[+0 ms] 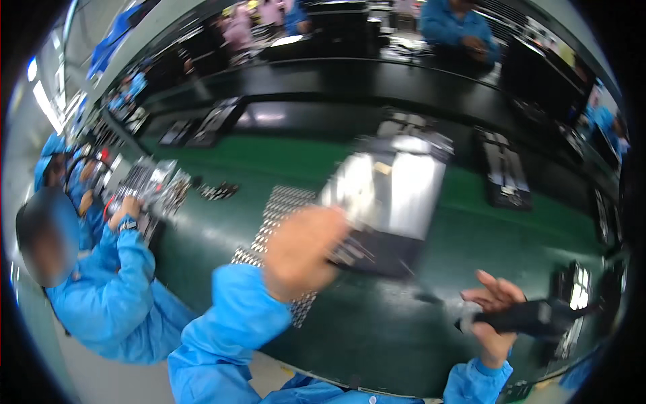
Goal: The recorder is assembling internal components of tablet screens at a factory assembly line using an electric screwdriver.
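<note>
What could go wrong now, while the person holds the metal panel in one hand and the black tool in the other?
1. The left hand grips the tilted metal panel only at its lower edge; it might slip onto the green belt.
2. The picture is motion-blurred, so the panel may swing toward the black tool in the right hand.

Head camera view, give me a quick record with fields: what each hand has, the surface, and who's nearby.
left hand: left hand blurred, on the near edge of a shiny metal panel
right hand: right hand gripping a black handheld tool
surface: green belt, with a perforated metal sheet beside the panel
nearby: co-worker in blue at the left, handling another unit
</note>
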A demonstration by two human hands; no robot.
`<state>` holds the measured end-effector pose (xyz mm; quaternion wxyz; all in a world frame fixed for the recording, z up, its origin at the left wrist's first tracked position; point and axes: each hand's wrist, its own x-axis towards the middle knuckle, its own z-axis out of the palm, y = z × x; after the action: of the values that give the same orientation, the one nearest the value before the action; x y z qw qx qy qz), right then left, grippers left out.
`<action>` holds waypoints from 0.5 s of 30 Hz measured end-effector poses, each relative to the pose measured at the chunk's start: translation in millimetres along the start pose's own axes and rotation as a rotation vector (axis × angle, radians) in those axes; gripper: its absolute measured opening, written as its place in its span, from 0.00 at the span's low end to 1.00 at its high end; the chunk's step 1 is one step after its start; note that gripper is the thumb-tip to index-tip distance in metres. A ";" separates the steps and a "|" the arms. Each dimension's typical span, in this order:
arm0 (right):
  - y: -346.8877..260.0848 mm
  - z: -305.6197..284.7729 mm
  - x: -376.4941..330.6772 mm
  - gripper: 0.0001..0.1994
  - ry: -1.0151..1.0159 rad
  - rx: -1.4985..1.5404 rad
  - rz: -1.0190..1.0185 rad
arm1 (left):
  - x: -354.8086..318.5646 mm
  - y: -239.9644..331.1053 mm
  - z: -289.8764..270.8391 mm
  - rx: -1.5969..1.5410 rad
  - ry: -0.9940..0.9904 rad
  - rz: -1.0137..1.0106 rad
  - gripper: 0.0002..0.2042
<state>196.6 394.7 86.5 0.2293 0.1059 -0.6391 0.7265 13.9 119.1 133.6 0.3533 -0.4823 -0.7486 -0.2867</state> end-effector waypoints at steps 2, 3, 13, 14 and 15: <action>6.4 12.6 3.3 0.36 0.109 -0.057 -0.025 | -0.1 -51.9 -14.9 0.122 -0.043 -0.044 0.23; 7.3 11.7 1.2 0.37 0.129 -0.015 0.029 | 0.8 -74.4 -15.8 0.155 -0.062 -0.089 0.24; 4.1 -5.9 -11.1 0.36 0.196 0.096 0.075 | 6.1 -202.7 33.1 0.512 -0.467 -0.241 0.29; 5.1 -8.6 -13.0 0.36 0.179 0.075 0.058 | 12.0 -198.5 41.4 0.580 -0.601 -0.297 0.29; 5.3 -10.5 -12.2 0.35 0.156 0.058 0.040 | 23.6 -186.7 46.5 0.654 -0.734 -0.356 0.28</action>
<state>206.2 402.1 74.7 0.2608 0.0429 -0.5998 0.7553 -177.1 98.0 108.8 0.1458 -0.2807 -0.9439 0.0944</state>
